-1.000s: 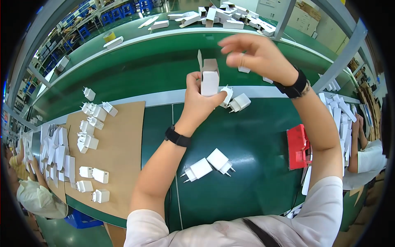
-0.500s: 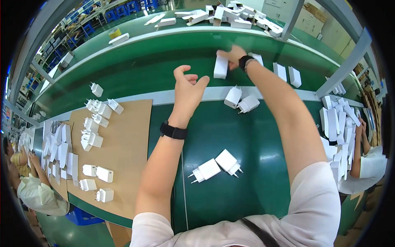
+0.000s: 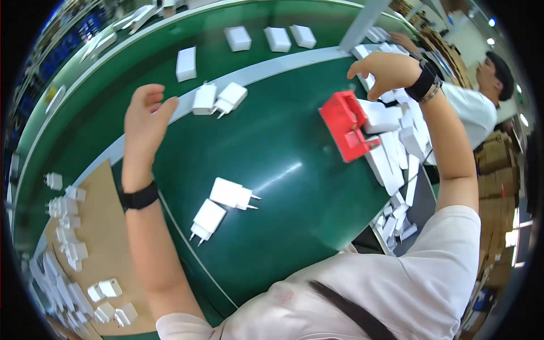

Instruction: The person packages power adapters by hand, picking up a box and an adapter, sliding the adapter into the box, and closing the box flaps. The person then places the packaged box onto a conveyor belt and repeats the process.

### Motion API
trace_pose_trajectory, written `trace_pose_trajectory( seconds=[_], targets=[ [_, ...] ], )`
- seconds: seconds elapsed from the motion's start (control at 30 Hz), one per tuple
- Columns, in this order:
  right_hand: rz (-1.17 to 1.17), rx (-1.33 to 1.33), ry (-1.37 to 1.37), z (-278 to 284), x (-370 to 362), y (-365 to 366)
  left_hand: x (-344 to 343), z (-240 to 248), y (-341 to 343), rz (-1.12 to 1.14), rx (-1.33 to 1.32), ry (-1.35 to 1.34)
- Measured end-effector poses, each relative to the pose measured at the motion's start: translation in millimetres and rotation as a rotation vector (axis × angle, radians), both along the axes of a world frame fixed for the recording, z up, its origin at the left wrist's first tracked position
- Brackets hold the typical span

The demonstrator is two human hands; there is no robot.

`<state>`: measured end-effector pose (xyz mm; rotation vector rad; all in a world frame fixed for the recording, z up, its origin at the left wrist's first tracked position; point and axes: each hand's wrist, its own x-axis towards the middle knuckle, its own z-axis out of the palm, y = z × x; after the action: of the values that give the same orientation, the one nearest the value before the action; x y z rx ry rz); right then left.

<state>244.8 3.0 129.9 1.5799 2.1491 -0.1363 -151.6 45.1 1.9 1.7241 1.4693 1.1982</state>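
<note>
My right hand [image 3: 386,75] is raised at the right, thumb and fingers apart with nothing between them, over the edge of a heap of white boxes [image 3: 391,150]. Just below it stands a red holder [image 3: 343,126] that looks like a tape dispenser. My left hand [image 3: 148,126] hovers empty at the left, fingers loosely bent and apart from the thumb. Two white plug chargers [image 3: 228,99] lie nearest to it on the grey rail. Another two white chargers [image 3: 218,208] rest on the green table between my forearms.
Several white boxes [image 3: 237,38] stand in a row behind the grey rail [image 3: 272,65]. Brown cardboard [image 3: 105,209] at the left carries several chargers. White boxes [image 3: 59,286] lie beyond it. At the far right is another person [image 3: 470,107] beside the heap.
The view has swung to the right, bringing the red holder into sight. My right hand has left the white box behind the rail and moved right to the heap. My left hand stays empty.
</note>
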Motion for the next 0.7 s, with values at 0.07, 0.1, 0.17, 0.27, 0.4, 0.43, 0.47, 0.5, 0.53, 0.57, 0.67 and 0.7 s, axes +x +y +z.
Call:
trace_pose_trajectory(
  seconds=[0.07,0.1,0.17,0.27,0.4,0.43,0.47,0.5,0.53,0.57,0.67,0.7],
  targets=[
    [-0.152,-0.055,0.07,-4.9,29.1,-16.7,1.5,6.8,-3.6,-0.037,-0.009,-0.016],
    [-0.267,-0.107,0.151,-4.8,37.6,-24.7,-2.5,8.8,-3.1,-0.05,0.017,-0.052],
    [-0.361,-0.134,0.117,-16.8,55.1,-39.8,-0.4,15.4,-10.4,-0.077,0.038,-0.085],
    [-0.159,-0.031,0.142,-49.3,67.2,-64.3,6.2,34.1,-25.1,-0.073,0.089,-0.138],
    [-0.182,0.082,-0.09,-80.5,80.1,-75.1,21.0,49.4,-49.5,-0.155,0.124,-0.223],
    [-0.229,0.137,-0.006,-95.3,90.6,-70.8,22.2,51.5,-54.3,-0.167,0.13,-0.216],
    [-0.191,0.208,-0.015,-99.6,93.6,-68.1,25.0,51.4,-57.2,-0.183,0.132,-0.212],
    [-0.139,0.214,0.088,-98.2,101.2,-66.0,28.4,51.4,-59.9,-0.202,0.133,-0.209],
    [-0.127,0.255,0.15,-91.7,108.0,-64.0,34.3,53.0,-63.2,-0.219,0.131,-0.196],
    [-0.12,0.296,0.209,-80.5,112.5,-66.8,39.2,55.1,-64.0,-0.241,0.124,-0.189],
    [-0.363,0.528,0.296,-17.3,75.4,-78.1,54.9,61.1,-72.4,-0.292,0.107,-0.237],
    [-0.127,0.628,0.494,6.0,66.0,-89.8,68.1,67.0,-79.9,-0.281,0.037,-0.26]
  ],
)
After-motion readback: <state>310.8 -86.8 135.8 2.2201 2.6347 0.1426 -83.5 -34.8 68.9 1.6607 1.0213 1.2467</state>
